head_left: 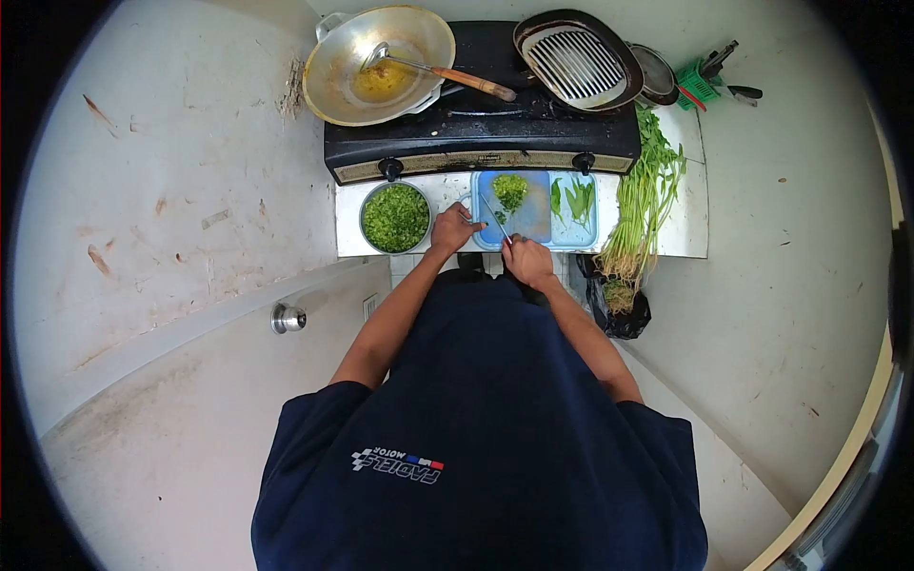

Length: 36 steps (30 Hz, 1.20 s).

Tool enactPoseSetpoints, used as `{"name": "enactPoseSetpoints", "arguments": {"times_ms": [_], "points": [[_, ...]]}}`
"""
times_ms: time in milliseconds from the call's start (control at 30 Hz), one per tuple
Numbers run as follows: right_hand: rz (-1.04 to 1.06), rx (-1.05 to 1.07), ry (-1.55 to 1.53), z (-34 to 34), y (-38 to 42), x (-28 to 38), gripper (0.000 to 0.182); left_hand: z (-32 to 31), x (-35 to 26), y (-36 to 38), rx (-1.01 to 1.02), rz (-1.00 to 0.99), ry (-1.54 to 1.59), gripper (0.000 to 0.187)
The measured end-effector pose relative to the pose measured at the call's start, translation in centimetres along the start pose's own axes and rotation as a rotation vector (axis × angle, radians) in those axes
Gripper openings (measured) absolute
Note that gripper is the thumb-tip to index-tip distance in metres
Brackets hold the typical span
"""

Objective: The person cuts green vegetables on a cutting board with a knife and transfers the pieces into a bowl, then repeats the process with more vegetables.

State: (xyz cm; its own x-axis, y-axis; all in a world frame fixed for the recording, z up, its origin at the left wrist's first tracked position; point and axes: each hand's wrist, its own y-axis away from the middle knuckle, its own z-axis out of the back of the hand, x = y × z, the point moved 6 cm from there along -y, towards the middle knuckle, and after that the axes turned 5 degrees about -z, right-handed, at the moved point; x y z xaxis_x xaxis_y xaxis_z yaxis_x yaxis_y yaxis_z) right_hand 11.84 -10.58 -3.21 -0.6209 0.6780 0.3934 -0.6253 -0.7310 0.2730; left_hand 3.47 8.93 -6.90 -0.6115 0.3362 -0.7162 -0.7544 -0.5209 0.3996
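My right hand is closed around the handle of a knife, whose blade slants up and left over a blue cutting board. A small heap of chopped greens lies on the board beyond the blade, with a few darker bits beside the blade. My left hand grips the left rim of the light-blue tray under the board, its thumb reaching over the edge. Several whole green leaves lie in the tray's right part. Left of my left hand stands a round bowl full of chopped greens.
Behind the counter edge sits a black stove bearing a wok with a wooden-handled ladle and a ridged grill pan. A bunch of long-stemmed greens hangs over the right front edge, above a black plastic bag. A green basket holds utensils.
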Motion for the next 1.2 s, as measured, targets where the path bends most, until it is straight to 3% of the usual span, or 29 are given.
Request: {"name": "enactPoseSetpoints", "arguments": {"times_ms": [100,500,1000,1200], "points": [[0.021,0.035,0.009,0.3,-0.2,0.8,0.04,0.9,-1.1,-0.4,0.042,-0.013,-0.153,0.055],[0.07,0.029,0.03,-0.3,-0.6,1.5,0.04,0.7,-0.6,-0.4,0.033,-0.027,-0.163,0.066],[0.006,0.008,-0.002,-0.1,0.4,1.2,0.042,-2.3,0.9,1.6,-0.139,0.104,0.339,0.053],[0.034,0.037,0.015,-0.8,0.7,1.3,0.04,-2.4,0.9,1.9,-0.125,0.131,0.371,0.052]]}}
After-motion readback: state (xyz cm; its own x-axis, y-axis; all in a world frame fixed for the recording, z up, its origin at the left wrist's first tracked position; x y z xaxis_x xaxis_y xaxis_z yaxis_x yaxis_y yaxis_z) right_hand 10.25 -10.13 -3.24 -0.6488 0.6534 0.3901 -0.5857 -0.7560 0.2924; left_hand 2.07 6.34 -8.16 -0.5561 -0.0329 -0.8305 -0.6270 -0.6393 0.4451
